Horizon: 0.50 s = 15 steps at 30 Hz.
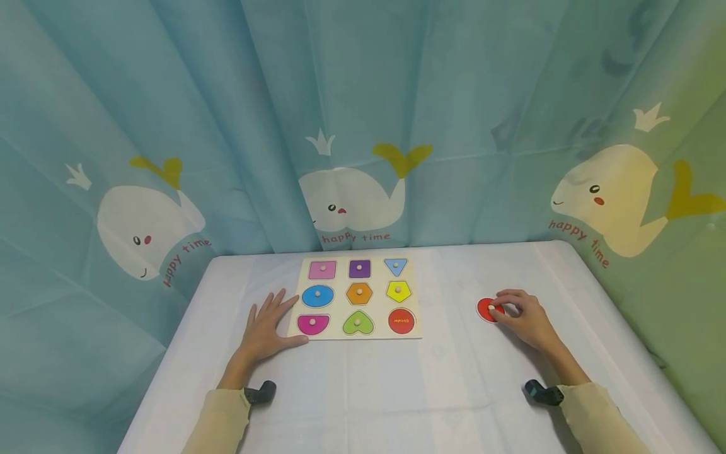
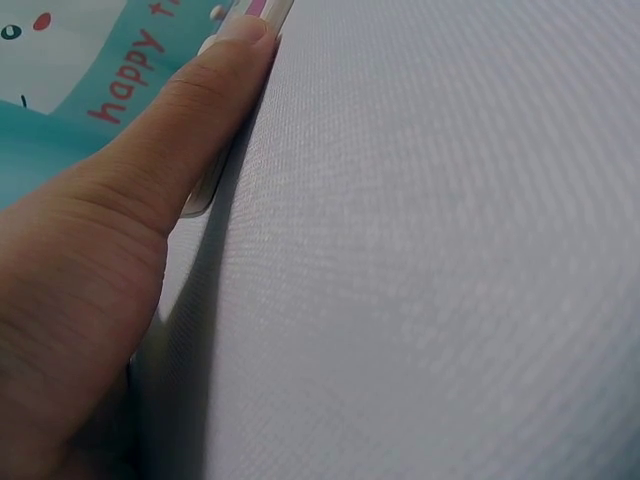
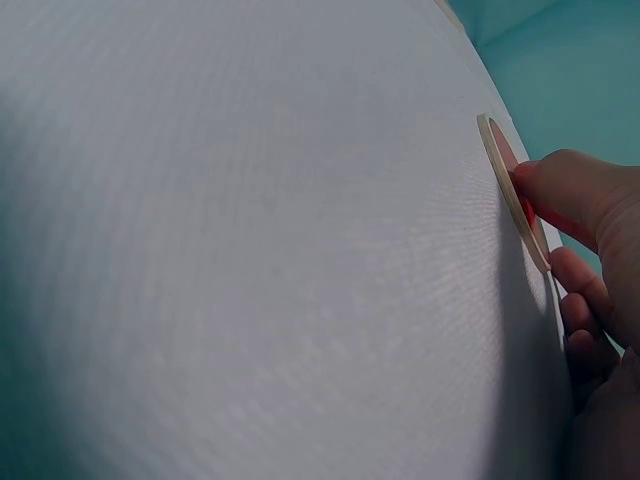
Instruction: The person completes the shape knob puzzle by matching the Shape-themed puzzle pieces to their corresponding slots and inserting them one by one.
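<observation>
A pale wooden shape puzzle board (image 1: 381, 310) lies on the table. My left hand (image 1: 265, 329) rests at its left side with fingers spread, the thumb touching the near left corner. The left wrist view shows that thumb (image 2: 190, 110) laid along the board's edge (image 2: 204, 192). To the right of the board, my right hand (image 1: 527, 323) pinches the small knob of a red round puzzle piece (image 1: 484, 309). Seen from the right wrist, the piece (image 3: 494, 140) has a pale wooden rim; whether it touches the cloth I cannot tell.
Several knobbed shapes sit in the board, among them a green heart (image 1: 358, 328) and an orange hexagon (image 1: 360, 297). A red round recess (image 1: 401, 315) with printed lettering and no knob is at its near right. Behind the white-covered table (image 1: 397, 397) hangs a blue whale-print curtain (image 1: 454, 126).
</observation>
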### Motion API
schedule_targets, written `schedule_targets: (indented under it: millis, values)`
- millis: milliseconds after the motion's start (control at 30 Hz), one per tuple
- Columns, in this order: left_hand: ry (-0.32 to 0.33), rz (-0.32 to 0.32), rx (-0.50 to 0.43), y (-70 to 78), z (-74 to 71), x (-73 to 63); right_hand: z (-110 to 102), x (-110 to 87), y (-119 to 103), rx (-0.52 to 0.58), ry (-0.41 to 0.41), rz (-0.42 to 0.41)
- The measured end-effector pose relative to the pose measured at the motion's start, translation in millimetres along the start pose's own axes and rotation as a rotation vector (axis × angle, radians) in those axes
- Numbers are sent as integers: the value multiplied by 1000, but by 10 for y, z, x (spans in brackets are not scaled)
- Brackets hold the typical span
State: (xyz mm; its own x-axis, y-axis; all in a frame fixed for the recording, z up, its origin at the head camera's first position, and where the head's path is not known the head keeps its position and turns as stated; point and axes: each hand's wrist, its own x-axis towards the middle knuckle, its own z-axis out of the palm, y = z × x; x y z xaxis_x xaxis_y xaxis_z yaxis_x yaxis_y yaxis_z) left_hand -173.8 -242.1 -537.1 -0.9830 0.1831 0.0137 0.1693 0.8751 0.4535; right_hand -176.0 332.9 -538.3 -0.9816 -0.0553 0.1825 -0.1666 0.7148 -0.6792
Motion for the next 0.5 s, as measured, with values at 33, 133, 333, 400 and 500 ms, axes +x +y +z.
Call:
schedule_targets:
  millis: [33, 133, 333, 400, 500]
  values:
    - [1, 2, -1, 0, 0, 0, -1, -2, -3, 0, 1, 0]
    - [7, 4, -9, -2, 2, -2, -1, -4, -5, 0, 9, -5]
    - [18, 22, 4, -24, 3, -6, 6, -2, 10, 3, 14, -6]
    - [23, 31, 3, -28, 1, -8, 7, -2, 11, 4, 9, 2]
    - [28, 42, -2, -31, 1, -7, 10, -1, 6, 6, -7, 22]
